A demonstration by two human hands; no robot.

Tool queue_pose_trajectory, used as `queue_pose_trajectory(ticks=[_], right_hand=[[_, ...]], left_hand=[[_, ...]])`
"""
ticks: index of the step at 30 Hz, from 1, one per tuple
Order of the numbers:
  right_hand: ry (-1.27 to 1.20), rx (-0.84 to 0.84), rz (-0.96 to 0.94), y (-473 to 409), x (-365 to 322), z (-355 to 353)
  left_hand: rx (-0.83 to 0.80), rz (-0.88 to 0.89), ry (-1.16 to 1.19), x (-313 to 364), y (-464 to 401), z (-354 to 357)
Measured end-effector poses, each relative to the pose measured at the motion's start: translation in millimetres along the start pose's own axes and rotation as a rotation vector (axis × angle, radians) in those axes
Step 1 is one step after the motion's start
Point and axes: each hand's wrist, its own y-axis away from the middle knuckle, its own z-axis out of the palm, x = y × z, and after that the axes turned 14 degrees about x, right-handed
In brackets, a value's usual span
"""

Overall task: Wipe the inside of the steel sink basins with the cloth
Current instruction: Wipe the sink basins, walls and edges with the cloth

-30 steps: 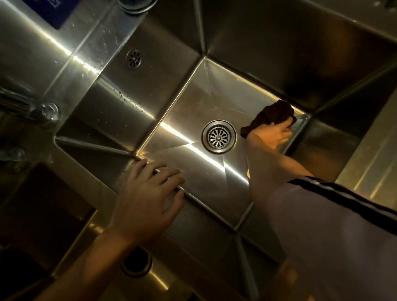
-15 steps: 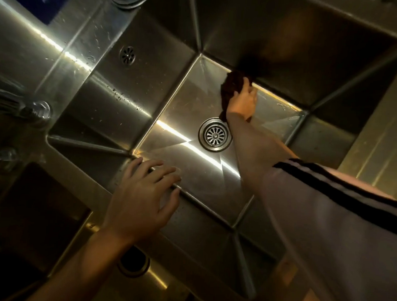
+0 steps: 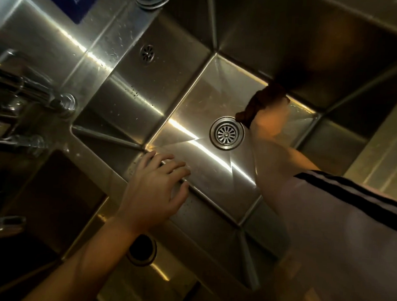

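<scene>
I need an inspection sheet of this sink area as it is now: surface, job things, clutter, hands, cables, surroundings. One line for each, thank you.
Surface: steel sink basin, shiny floor with light streaks, some water drops on the wall near the overflow hole; round drain in the floor.
Job's things: dark cloth pressed where the floor meets the far wall, beside the drain.
Clutter: nothing seen.
Hands: right hand grips the cloth; left hand rests open on the basin's near rim.
Cables: nothing seen.
Surroundings: taps at the left, blue sign above, a second dark basin at lower left.
</scene>
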Motion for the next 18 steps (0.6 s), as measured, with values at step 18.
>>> queue_pose_trajectory(ticks=[18], right_hand=[[0.141,-0.124,-0.441,-22,17,-13]], left_hand=[[0.021,0.021,0.004,-1,0,1]])
